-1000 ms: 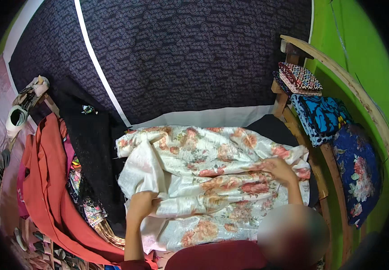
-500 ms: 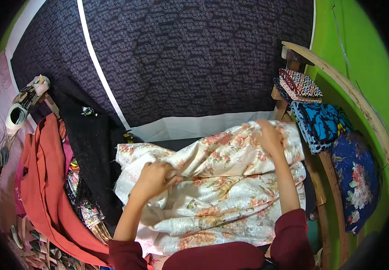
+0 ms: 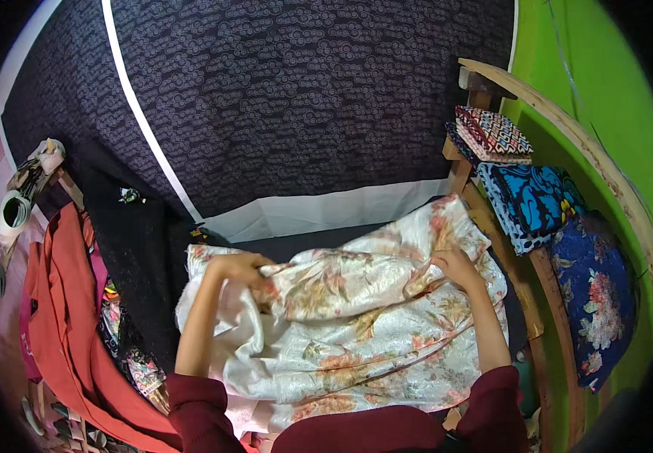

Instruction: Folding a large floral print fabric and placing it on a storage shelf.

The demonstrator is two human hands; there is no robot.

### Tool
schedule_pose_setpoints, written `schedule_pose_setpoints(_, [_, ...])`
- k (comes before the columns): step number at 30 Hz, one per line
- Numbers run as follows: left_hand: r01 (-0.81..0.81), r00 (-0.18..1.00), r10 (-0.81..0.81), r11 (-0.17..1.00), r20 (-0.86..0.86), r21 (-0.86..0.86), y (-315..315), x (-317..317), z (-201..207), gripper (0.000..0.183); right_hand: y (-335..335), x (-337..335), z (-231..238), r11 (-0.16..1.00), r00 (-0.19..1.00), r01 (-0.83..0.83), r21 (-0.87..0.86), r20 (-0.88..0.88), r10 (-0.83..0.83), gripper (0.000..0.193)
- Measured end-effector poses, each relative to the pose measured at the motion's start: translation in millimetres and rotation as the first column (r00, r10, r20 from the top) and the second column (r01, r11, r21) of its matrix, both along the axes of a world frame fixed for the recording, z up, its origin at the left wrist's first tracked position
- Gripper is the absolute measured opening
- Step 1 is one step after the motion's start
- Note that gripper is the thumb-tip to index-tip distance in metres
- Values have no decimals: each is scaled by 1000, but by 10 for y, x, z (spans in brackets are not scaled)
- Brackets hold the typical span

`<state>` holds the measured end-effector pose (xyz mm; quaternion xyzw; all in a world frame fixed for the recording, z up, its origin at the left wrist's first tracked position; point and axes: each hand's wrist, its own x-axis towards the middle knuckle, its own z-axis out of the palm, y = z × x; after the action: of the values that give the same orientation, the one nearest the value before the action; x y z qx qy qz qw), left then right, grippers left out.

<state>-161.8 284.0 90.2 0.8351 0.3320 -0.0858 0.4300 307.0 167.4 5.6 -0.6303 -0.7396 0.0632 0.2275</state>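
A shiny white fabric (image 3: pixel 387 332) with orange and green flower print lies spread before me in loose folds. On its left part, my left hand (image 3: pixel 240 269) is closed, its fingers curled down into the bunched cloth and partly hidden by it. Farther right, my right hand (image 3: pixel 456 267) pinches a raised fold of the same fabric, thumb and fingers closed on it. Between the two hands the fold forms a thick ridge. The plain white underside shows below my left hand.
To the left hang a black cloth (image 3: pixel 134 264) and a red-orange cloth (image 3: pixel 66 309). Folded patterned fabrics (image 3: pixel 530 200) and a blue floral cloth (image 3: pixel 594 287) rest on the wooden frame (image 3: pixel 549 94) at right. A dark patterned sheet (image 3: pixel 304 98) covers the far side.
My right hand has come nearer to me, drawing up a fold. My left hand has moved farther away and left into the cloth. The fabric between them has bunched into a ridge.
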Motion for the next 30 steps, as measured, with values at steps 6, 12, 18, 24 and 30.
schedule_pose_setpoints(6, [13, 999, -1, 971, -47, 241, 142, -169, 674, 36, 53, 216, 691, 857, 880, -425, -292, -358, 314, 20])
schedule_pose_setpoints(12, [-533, 841, 227, 182, 492, 826, 136, 325, 358, 22, 397, -187, 917, 771, 928, 231, 594, 103, -357, 18])
schedule_pose_setpoints(18, [-111, 979, 203, 469, 15, 876, -662, 568, -721, 67, 103, -860, 280, 992, 983, -117, 52, 150, 108, 55])
schedule_pose_setpoints(24, [-363, 894, 442, 624, 70, 692, -1138, 321, -1319, 62, -140, -800, -241, 992, 976, -104, -67, 183, 115, 55])
schedule_pose_setpoints(30, [-556, 831, 421, 616, 363, 558, -1398, 184, -1315, 29, -619, -1102, -85, 965, 964, -260, 24, 65, 258, 50])
